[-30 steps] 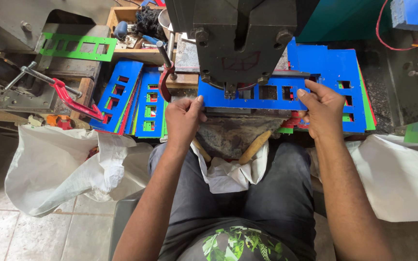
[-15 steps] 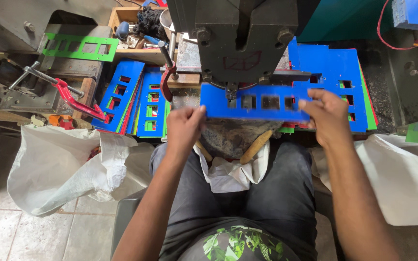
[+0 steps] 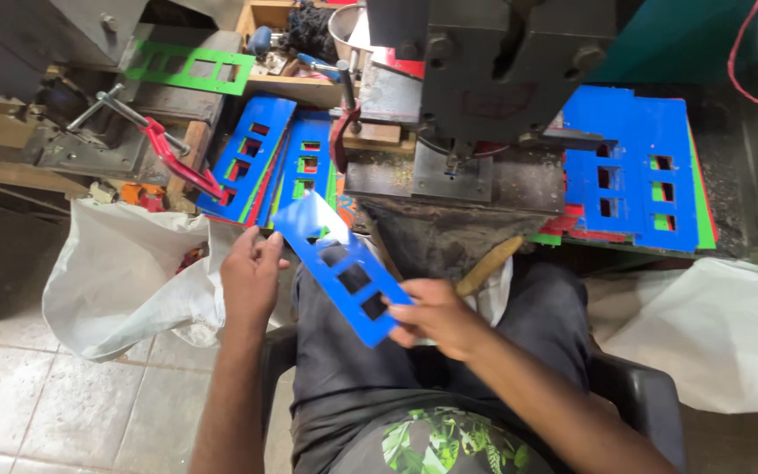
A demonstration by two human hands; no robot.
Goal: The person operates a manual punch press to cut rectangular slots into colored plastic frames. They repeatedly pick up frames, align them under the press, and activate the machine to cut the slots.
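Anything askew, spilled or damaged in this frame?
Nothing damaged. Small coloured chips litter the press bed, and the finished blue sheets lean in a loose, uneven pile. Both hands hold a blue strip.

Bare forearms, dark trousers, leaf-print shirt
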